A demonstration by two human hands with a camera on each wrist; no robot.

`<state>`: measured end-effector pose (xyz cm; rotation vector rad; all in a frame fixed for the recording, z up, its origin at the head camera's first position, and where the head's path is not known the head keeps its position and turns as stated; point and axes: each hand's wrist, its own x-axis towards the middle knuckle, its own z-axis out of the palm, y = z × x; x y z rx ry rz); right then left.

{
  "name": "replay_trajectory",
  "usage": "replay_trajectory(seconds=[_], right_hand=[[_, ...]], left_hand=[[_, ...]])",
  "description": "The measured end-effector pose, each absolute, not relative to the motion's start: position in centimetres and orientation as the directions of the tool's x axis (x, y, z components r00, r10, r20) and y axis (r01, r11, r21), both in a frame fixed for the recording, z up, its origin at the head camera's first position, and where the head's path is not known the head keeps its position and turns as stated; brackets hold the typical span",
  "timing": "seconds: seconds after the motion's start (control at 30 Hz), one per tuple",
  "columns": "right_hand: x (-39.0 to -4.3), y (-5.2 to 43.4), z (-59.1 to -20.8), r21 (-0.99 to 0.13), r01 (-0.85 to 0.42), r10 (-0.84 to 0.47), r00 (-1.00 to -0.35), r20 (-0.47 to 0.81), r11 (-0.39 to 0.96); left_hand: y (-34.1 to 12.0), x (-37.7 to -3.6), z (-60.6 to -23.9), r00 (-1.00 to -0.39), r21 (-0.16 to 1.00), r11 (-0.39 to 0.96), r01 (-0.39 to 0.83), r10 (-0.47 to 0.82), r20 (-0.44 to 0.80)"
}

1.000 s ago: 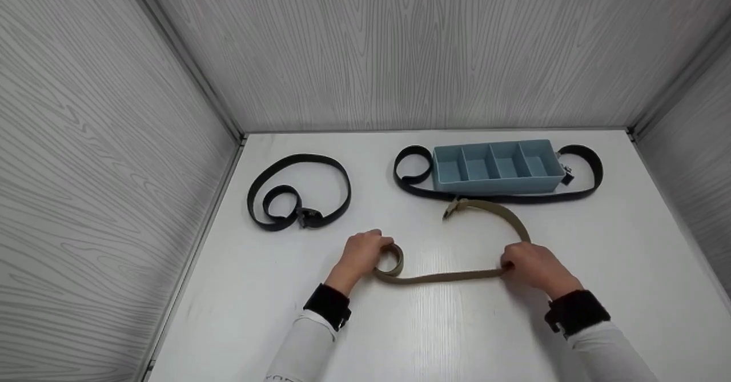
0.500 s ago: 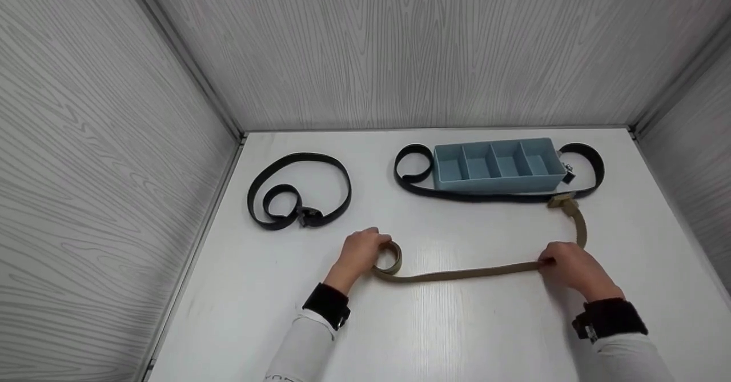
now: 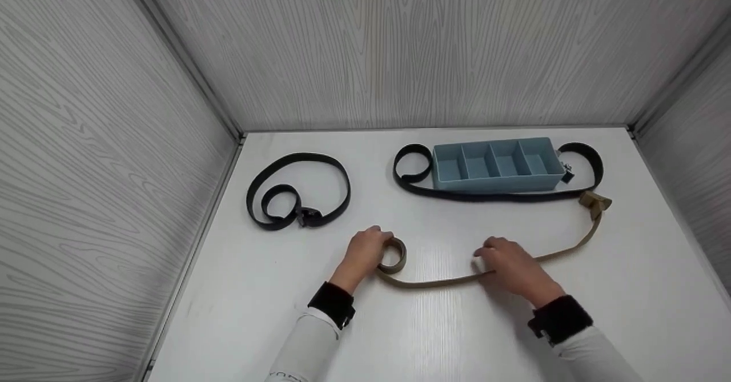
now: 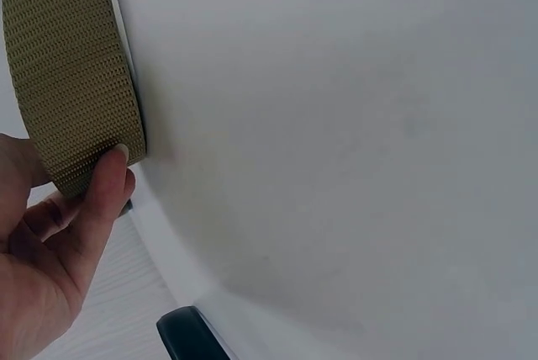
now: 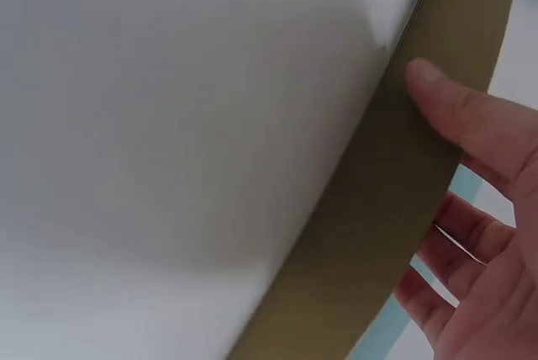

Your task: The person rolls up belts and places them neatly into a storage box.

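Observation:
A tan webbing belt (image 3: 434,282) lies across the white table (image 3: 434,336) in the head view. Its left end is rolled into a small coil (image 3: 394,255), which my left hand (image 3: 384,250) grips. In the left wrist view the thumb (image 4: 105,196) presses on the coil's webbing (image 4: 71,66). My right hand (image 3: 485,261) holds the loose strap near its middle. The right wrist view shows its thumb (image 5: 466,120) on one face of the strap (image 5: 395,225) and fingers behind. The tan buckle (image 3: 594,202) lies at the far right.
A blue tray (image 3: 498,183) with several compartments stands at the back. A black belt (image 3: 485,197) loops around it. Another black belt (image 3: 297,191) lies coiled at the back left. Grey panels wall in three sides.
The right hand pulled the strap out to the right, then slid back left along it. The buckle end swung from mid-table to the far right. The left hand stayed on the coil.

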<state>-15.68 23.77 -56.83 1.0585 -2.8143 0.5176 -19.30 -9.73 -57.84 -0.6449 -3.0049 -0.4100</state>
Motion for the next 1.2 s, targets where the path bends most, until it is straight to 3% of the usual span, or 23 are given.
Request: replay_trajectory(seconds=[0.17,0.4,0.67,0.87,1.07,1.2], right_hand=[[-14.8,16.8,-56.9,-0.278,-0.778,-0.748,-0.623,0.229,0.563],[-14.9,12.3,-57.6,-0.199,-0.848,-0.791,-0.530,0.305,0.492],[-17.0,12.1,-57.8,-0.084,-0.811,-0.752,-0.571,0.329,0.579],[-17.8,12.4,-58.3,0.001,-0.805,-0.757,-0.557,0.341,0.593],[-18.1,12.9,-58.8,-0.018,-0.840,-0.772,-0.507,0.384,0.542],[-18.4,13.1,-58.9,-0.103,-0.862,-0.772,-0.493,0.401,0.497]], left_hand=[[-9.7,-19.6,-57.8,-0.908,0.230,0.878,0.420,0.403,0.117],[-10.1,-19.7,-57.8,-0.892,0.244,0.858,0.451,0.431,0.135],[-9.9,-19.6,-57.9,-0.832,0.225,0.801,0.555,0.537,0.138],[-9.1,-19.9,-57.9,-0.781,0.230,0.748,0.623,0.610,0.135],[-8.7,-20.4,-57.9,-0.769,0.271,0.724,0.635,0.625,0.133],[-8.4,-20.5,-58.1,-0.814,0.291,0.764,0.576,0.570,0.113]])
